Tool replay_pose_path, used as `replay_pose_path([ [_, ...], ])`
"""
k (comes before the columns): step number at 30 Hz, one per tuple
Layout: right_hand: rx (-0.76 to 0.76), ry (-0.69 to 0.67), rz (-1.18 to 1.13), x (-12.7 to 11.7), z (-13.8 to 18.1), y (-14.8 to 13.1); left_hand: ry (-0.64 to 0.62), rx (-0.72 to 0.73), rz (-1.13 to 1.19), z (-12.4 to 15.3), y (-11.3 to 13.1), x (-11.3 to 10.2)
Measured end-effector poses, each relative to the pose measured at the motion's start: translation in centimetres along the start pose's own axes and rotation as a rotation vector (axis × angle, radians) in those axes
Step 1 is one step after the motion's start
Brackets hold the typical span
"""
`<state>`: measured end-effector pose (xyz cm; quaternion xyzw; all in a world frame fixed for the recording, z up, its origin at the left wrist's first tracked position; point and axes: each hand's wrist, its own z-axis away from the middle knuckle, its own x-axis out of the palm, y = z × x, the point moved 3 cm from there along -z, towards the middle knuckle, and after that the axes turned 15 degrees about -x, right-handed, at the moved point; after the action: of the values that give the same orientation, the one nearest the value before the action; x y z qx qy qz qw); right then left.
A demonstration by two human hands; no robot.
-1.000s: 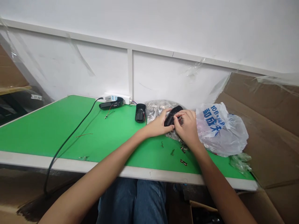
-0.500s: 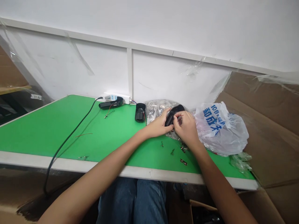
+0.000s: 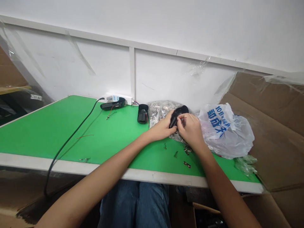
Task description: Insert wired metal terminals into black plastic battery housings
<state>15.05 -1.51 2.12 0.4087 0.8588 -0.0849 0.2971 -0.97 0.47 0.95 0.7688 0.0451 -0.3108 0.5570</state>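
My left hand [image 3: 163, 126] is wrapped around a black plastic housing [image 3: 178, 111], tilted up over a clear bag of small metal parts [image 3: 158, 109]. At the housing's right side, my right hand [image 3: 192, 128] has its thumb and finger pinched together at the opening. A bit of red wire shows by those fingertips; whatever else is between them is too small to make out. Below the hands lie several small metal pieces [image 3: 187, 164] on the green table mat [image 3: 114, 142]. Another black housing [image 3: 142, 114] with a red wire stands left of the bag.
A black device [image 3: 112, 105] with loose wires rests by a white power strip [image 3: 121, 98]. Its black cable [image 3: 71, 139] runs over the table's front edge. On the right are a white plastic bag [image 3: 225, 133] and a cardboard sheet [image 3: 268, 126]. A loose red wire [image 3: 85, 136] lies left.
Both hands stay at the black housing with nearly the same hold. The whole view has shifted very slightly; nothing on the table has visibly moved.
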Motion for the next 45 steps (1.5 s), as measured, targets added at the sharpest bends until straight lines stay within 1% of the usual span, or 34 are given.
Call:
replay_pose_path([
  [8, -0.014, -0.004, -0.034, -0.1, 0.1, 0.1, 0.016, -0.003, -0.011, 0.1, 0.1, 0.3],
  [15, -0.008, 0.011, -0.055, 0.1, 0.2, 0.1, 0.036, 0.047, 0.018, 0.1, 0.0, 0.6],
  [25, 0.014, 0.014, -0.089, 0.9, 0.4, 0.2, 0.056, -0.106, 0.035, 0.7, 0.1, 0.8],
  [28, 0.003, 0.023, -0.09, 0.9, 0.4, 0.2, 0.059, -0.101, 0.043, 0.8, 0.2, 0.9],
  [32, 0.009, 0.035, -0.101, 0.9, 0.5, 0.1, 0.053, -0.128, 0.027, 0.8, 0.3, 1.0],
  [36, 0.02, 0.039, -0.104, 1.1, 0.6, 0.1, 0.067, -0.114, 0.03, 0.8, 0.3, 1.2],
  [40, 0.025, 0.045, -0.099, 1.3, 0.6, 0.0, 0.073, -0.144, 0.006, 0.8, 0.1, 1.3],
  [45, 0.014, 0.055, -0.107, 1.4, 0.6, -0.3, 0.084, -0.121, 0.005, 0.8, 0.0, 1.2],
])
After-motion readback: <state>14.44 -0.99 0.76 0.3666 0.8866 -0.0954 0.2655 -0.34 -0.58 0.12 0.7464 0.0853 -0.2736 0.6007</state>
